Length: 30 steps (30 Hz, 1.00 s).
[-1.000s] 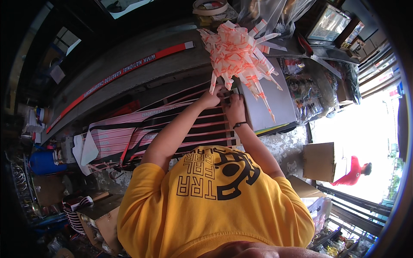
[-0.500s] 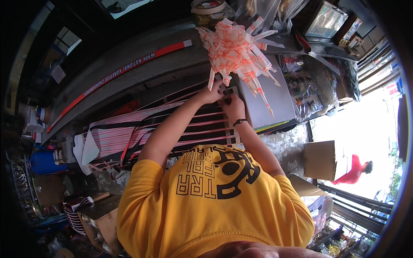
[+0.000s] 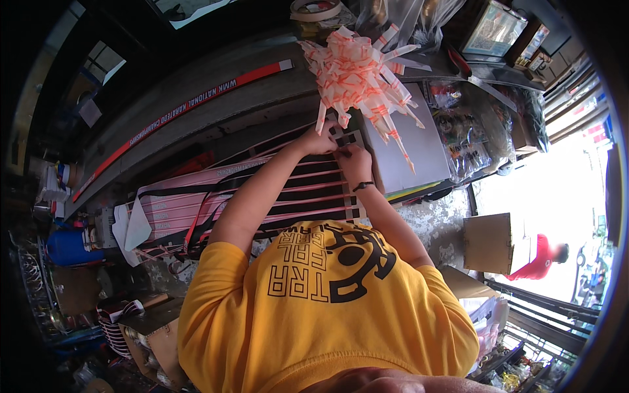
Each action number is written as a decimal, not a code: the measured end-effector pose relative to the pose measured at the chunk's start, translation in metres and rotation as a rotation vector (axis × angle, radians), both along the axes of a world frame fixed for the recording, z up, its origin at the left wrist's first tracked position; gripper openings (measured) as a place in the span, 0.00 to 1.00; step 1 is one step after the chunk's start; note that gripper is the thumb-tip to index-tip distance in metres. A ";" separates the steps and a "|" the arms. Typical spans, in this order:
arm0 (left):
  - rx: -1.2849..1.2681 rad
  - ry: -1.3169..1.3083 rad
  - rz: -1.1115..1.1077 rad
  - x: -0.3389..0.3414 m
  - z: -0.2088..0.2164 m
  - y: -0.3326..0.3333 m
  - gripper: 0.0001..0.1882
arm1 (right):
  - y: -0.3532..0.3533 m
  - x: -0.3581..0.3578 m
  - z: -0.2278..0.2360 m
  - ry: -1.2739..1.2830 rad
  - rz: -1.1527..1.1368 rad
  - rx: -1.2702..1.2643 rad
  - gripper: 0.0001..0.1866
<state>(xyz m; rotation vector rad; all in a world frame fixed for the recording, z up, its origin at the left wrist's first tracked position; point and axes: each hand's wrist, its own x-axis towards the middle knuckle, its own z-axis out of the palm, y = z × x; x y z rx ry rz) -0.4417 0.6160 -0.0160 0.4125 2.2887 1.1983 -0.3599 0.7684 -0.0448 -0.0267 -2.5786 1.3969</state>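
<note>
Long pink and black printed ribbons [image 3: 308,179] lie side by side across the bench, their right ends in a row beside a strip of pale and dark squares [image 3: 350,190]. At the far end of that row my left hand [image 3: 319,140] has its fingers closed in a pinch. My right hand [image 3: 356,164], with a dark band at the wrist, is closed just right of it and slightly nearer. Both sets of fingertips touch the ribbon ends, but what they pinch is too small to make out. A bunch of white and orange tape strips [image 3: 360,78] hangs just beyond my hands.
A red printed strap [image 3: 177,114] lies along the grey ledge on the far left. Right of my hands is a stack of pale sheets [image 3: 406,150], then plastic-bagged goods [image 3: 468,134]. Tape rolls [image 3: 316,9] stand at the back. A person in red [image 3: 536,257] is beyond a cardboard box [image 3: 487,243].
My hands stay over the same ribbon ends; their fingers have shifted only slightly, with the left hand a little farther left. The rest looks the same.
</note>
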 end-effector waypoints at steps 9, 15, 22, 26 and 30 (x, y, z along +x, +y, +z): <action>-0.016 0.176 0.150 0.000 -0.016 0.003 0.23 | -0.005 0.008 0.008 0.206 0.047 0.069 0.09; 0.240 0.207 0.189 0.003 -0.019 0.005 0.13 | 0.004 0.009 0.016 0.051 0.032 -0.051 0.09; 0.055 0.657 0.089 0.041 -0.001 -0.009 0.05 | 0.014 0.001 0.006 -0.010 0.045 -0.035 0.07; -0.006 0.699 0.185 0.069 0.000 -0.006 0.10 | 0.016 -0.002 0.001 -0.030 0.046 -0.023 0.07; 0.056 0.557 0.344 0.085 -0.010 0.003 0.13 | 0.018 0.000 0.000 -0.079 0.072 -0.093 0.07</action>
